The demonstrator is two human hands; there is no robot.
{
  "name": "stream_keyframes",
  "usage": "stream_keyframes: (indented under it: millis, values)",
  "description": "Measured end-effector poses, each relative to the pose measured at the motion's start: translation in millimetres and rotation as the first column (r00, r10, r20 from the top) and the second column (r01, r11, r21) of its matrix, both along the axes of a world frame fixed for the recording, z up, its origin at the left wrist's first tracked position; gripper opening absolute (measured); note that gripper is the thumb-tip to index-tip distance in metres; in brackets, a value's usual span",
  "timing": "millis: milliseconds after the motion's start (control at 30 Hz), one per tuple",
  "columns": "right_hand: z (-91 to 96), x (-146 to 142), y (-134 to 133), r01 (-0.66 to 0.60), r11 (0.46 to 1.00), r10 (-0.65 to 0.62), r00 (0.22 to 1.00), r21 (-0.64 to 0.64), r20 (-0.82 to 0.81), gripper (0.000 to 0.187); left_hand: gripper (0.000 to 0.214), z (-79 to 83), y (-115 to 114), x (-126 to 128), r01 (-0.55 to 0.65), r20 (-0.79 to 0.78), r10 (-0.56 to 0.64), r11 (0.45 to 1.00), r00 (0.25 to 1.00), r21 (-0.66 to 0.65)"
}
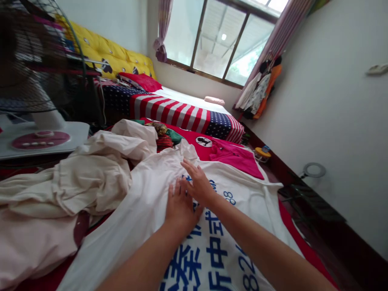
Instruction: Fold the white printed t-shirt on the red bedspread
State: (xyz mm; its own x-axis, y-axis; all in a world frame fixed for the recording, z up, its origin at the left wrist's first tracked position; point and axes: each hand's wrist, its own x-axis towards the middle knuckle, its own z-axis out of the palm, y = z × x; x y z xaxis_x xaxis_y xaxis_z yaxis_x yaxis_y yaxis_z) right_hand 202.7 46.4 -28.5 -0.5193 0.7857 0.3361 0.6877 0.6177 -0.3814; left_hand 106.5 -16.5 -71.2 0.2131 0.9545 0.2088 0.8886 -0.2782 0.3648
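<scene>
Head view, and the left hand (pixel 182 208) and right hand (pixel 197 182) are pressing open, palms down, on a white shirt (pixel 145 202), grasping nothing. Blue Chinese characters and digits, 88 among them, are running across the shirt. It's lying on a red bedcover (pixel 306 250), beside a crumpled cream sheet (pixel 91 182), with a stars-and-stripes bedspread (pixel 169 113) beyond.

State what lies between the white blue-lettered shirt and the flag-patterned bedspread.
Head view: a magenta garment and red cloth lie between the white shirt and bedspread.
</scene>
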Motion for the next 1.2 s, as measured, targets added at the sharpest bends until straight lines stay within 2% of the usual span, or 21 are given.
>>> stream_keyframes:
  millis: [133, 233, 267, 367, 400, 467, 533, 600, 667, 733, 767, 800, 867, 900, 933, 967, 1000, 1067, 1100, 1133, 1200]
  values:
    - [-18.0, 77.7, -74.5, 0.118, 0.991, -0.107, 0.98, -0.058, 0.165, 0.066, 0.071, -1.6, -1.0, 0.5, -0.028, -0.046, 0.031, 0.997, 0.998, 0.067]
    - [-22.3, 159.2, -100.5, 0.313, 0.949, -0.264, 0.86, -0.042, 0.437, 0.06, 0.073, -1.5, -1.1, 1.5, -0.036, -0.098, 0.043, 0.996, 0.994, 0.076]
    - [-19.2, 187.3, -104.3, 0.423, 0.906, -0.366, 0.766, 0.014, 0.529, 0.056, 0.073, -1.5, -0.8, 1.9, -0.037, -0.118, 0.046, 0.996, 0.992, 0.077]
    - [1.2, 258.8, -113.0, 0.719, 0.664, -0.666, 0.443, 0.206, 0.6, 0.043, 0.073, -2.2, 0.7, 3.0, -0.046, -0.171, 0.059, 0.996, 0.983, 0.08]
    - [9.5, 274.6, -117.5, 0.763, 0.595, -0.722, 0.37, 0.251, 0.585, 0.038, 0.073, -2.5, 1.3, 3.2, -0.049, -0.184, 0.063, 0.996, 0.981, 0.079]
    - [23.3, 290.2, -131.1, 0.791, 0.539, -0.765, 0.314, 0.291, 0.562, 0.032, 0.073, -2.9, 2.2, 3.4, -0.048, -0.204, 0.062, 0.996, 0.977, 0.072]
    - [29.4, 286.3, -151.1, 0.792, 0.562, -0.758, 0.377, 0.239, 0.533, 0.028, 0.074, -3.2, 2.8, 3.1, -0.047, -0.218, 0.06, 0.997, 0.974, 0.068]
    - [26.7, 272.4, -176.2, 0.77, 0.626, -0.723, 0.515, 0.121, 0.461, 0.029, 0.074, -3.5, 3.1, 2.4, -0.044, -0.23, 0.058, 0.997, 0.971, 0.067]
    - [18.0, 261.4, -202.9, 0.664, 0.748, -0.606, 0.685, -0.004, 0.406, 0.034, 0.075, -3.7, 3.3, 1.5, -0.041, -0.239, 0.056, 0.997, 0.969, 0.066]
    - [8.4, 261.9, -227.2, 0.532, 0.844, -0.452, 0.77, -0.064, 0.45, 0.041, 0.075, -3.7, 3.3, 0.8, -0.038, -0.244, 0.053, 0.997, 0.968, 0.066]
    - [4.8, 266.2, -237.2, 0.527, 0.848, -0.434, 0.749, -0.052, 0.501, 0.043, 0.075, -3.7, 3.1, 0.7, -0.037, -0.245, 0.052, 0.997, 0.968, 0.066]
    - [2.5, 271.5, -245.6, 0.573, 0.82, -0.476, 0.682, -0.001, 0.556, 0.044, 0.075, -3.7, 2.9, 0.8, -0.035, -0.246, 0.05, 0.997, 0.968, 0.066]
    - [1.2, 278.8, -257.4, 0.705, 0.686, -0.644, 0.473, 0.18, 0.601, 0.04, 0.075, -3.5, 2.1, 1.8, -0.034, -0.246, 0.049, 0.997, 0.968, 0.064]
    - [1.5, 277.7, -261.1, 0.737, 0.626, -0.709, 0.401, 0.255, 0.58, 0.038, 0.076, -3.3, 1.7, 2.6, -0.033, -0.247, 0.047, 0.998, 0.968, 0.061]
    - [1.7, 272.3, -263.8, 0.735, 0.611, -0.737, 0.394, 0.293, 0.549, 0.035, 0.076, -2.8, 1.2, 3.5, -0.032, -0.247, 0.045, 0.998, 0.968, 0.057]
    - [1.3, 263.1, -265.9, 0.706, 0.648, -0.724, 0.454, 0.286, 0.52, 0.033, 0.076, -1.8, 0.8, 4.2, -0.031, -0.247, 0.043, 0.998, 0.968, 0.051]
    - [-0.1, 251.0, -267.6, 0.647, 0.724, -0.664, 0.559, 0.24, 0.497, 0.033, 0.075, -0.3, 0.4, 4.6, -0.028, -0.248, 0.038, 0.999, 0.968, 0.041]
    - [-5.6, 225.2, -270.8, 0.472, 0.876, -0.46, 0.76, 0.096, 0.459, 0.042, 0.075, 5.2, -0.7, 3.0, -0.005, -0.254, 0.003, 1.0, 0.967, -0.005]
    - [-9.3, 214.4, -272.2, 0.401, 0.915, -0.376, 0.813, 0.039, 0.444, 0.048, 0.075, 9.3, -1.7, 0.6, 0.025, -0.259, -0.037, 0.998, 0.965, -0.051]
    - [-13.0, 206.0, -273.3, 0.375, 0.927, -0.344, 0.834, 0.014, 0.432, 0.05, 0.075, 14.1, -3.0, -3.1, 0.072, -0.265, -0.1, 0.991, 0.959, -0.113]
    - [-18.5, 195.2, -273.9, 0.443, 0.895, -0.425, 0.811, 0.053, 0.402, 0.044, 0.076, 25.4, -7.8, -15.1, 0.182, -0.269, -0.251, 0.949, 0.93, -0.256]
